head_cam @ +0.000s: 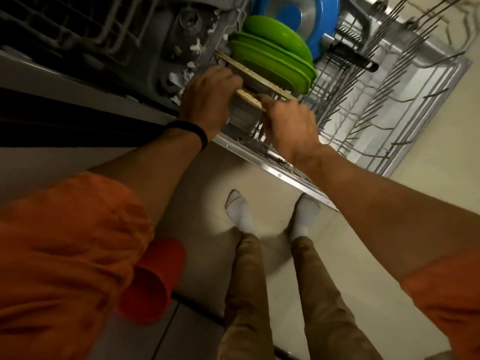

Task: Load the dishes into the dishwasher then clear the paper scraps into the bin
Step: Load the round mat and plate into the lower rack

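Observation:
The dishwasher's lower rack (368,105) is pulled out over the open door (280,175). Green plates (275,61) stand in it on edge, with a blue dish (319,24) behind them. Two beige speckled plates (262,79) stand edge-on in front of the green ones. My left hand (207,94) grips them from the left, fingers curled over the rim. From the right, my right hand (288,126) holds the nearer beige plate at its edge. White paper scraps (181,79) lie by the dishwasher opening, left of my left hand.
A black handle (355,61) lies across the rack behind the blue dish. The upper rack (78,27) shows at top left. A red cup (153,279) lies on its side at lower left. My socked feet (241,214) stand on the pale floor beside the door.

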